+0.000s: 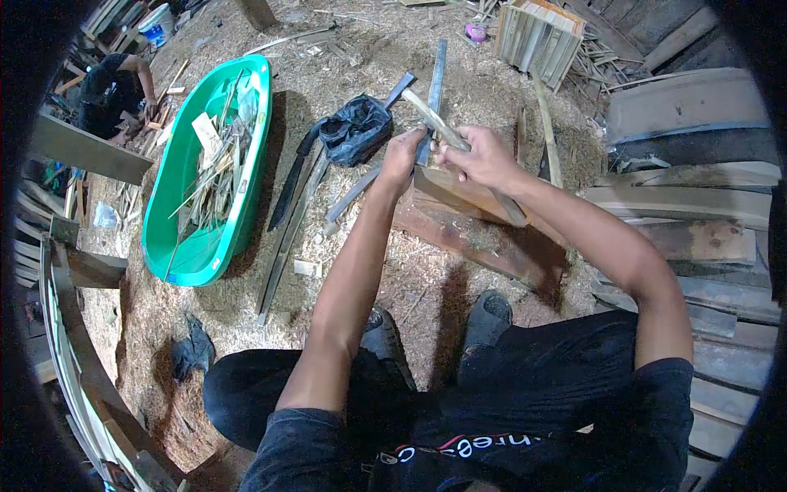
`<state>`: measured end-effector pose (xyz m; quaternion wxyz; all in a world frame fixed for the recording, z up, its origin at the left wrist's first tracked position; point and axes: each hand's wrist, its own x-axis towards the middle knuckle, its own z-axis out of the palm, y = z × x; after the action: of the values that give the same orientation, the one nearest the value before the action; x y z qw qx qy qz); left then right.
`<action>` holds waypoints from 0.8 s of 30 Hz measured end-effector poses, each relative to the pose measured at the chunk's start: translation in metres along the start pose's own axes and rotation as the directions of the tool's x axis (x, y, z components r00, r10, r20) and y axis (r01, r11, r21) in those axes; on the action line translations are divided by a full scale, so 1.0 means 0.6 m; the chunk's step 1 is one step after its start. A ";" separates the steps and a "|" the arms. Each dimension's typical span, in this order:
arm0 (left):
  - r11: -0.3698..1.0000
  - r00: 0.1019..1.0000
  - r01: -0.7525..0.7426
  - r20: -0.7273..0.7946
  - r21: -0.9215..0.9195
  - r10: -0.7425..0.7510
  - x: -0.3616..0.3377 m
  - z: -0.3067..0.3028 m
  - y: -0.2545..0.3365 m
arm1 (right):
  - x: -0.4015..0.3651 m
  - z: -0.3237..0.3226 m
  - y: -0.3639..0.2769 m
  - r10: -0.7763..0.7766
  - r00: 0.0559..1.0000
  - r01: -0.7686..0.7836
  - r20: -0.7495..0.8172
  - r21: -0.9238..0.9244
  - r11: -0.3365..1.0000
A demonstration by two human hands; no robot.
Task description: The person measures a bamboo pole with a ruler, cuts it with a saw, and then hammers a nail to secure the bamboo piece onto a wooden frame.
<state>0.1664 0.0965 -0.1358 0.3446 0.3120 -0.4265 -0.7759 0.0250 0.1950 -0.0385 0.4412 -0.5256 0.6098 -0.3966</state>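
Note:
My right hand (482,157) is closed around a wooden handle (434,117), which slants from the upper left down past my wrist. A narrow grey metal piece (400,88) shows at the handle's upper end. My left hand (402,156) is closed beside a long flat grey strip (438,78) that points away from me; its fingertips are at the strip's lower part. Both hands are close together over a thick reddish wooden block (475,238). Left of my left hand lies a crumpled black plastic bag (357,129), with another grey bar (354,199) below it.
A green plastic tub (153,238) holding wood scraps stands at left. A sheathed-looking dark blade (291,184) and long strip (287,246) lie beside it. Another person (111,90) crouches upper left. A slatted wooden crate (537,41) stands at the back; planks (697,197) line the right.

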 end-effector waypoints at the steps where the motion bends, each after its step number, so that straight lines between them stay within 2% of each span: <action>1: 1.000 1.000 -0.002 -0.002 0.007 0.002 0.001 -0.002 -0.001 | 0.006 -0.001 0.007 -0.030 1.000 0.030 0.009 -0.075 0.997; 3: 0.999 1.000 -0.027 -0.006 0.019 0.027 -0.001 -0.001 -0.001 | 0.014 -0.001 0.015 -0.087 0.996 0.092 0.036 -0.220 0.971; 6: 0.998 0.998 -0.066 0.005 0.009 0.066 -0.007 0.000 0.003 | 0.013 0.005 0.010 -0.173 0.985 0.162 -0.011 -0.310 0.937; 9: 0.995 0.995 -0.086 0.056 0.040 0.084 -0.003 -0.009 0.002 | 0.005 0.007 -0.018 -0.191 0.979 0.150 -0.069 -0.389 0.909; 16: 0.995 0.997 -0.072 0.029 -0.063 0.074 -0.014 0.009 0.010 | 0.028 0.003 -0.023 -0.192 0.980 0.154 -0.049 -0.416 0.896; 18: 0.999 0.998 -0.049 0.027 -0.019 0.050 -0.015 0.005 0.008 | 0.037 0.000 -0.020 -0.151 0.988 0.125 -0.027 -0.422 0.898; 24: 0.998 0.998 -0.055 0.018 -0.006 0.055 -0.007 -0.001 -0.004 | 0.062 0.004 0.008 -0.263 0.963 0.237 -0.055 -0.287 0.928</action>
<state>0.1687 0.1003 -0.1372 0.3630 0.2919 -0.4359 -0.7701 0.0239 0.1585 -0.0486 0.2800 -0.6368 0.6072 -0.3839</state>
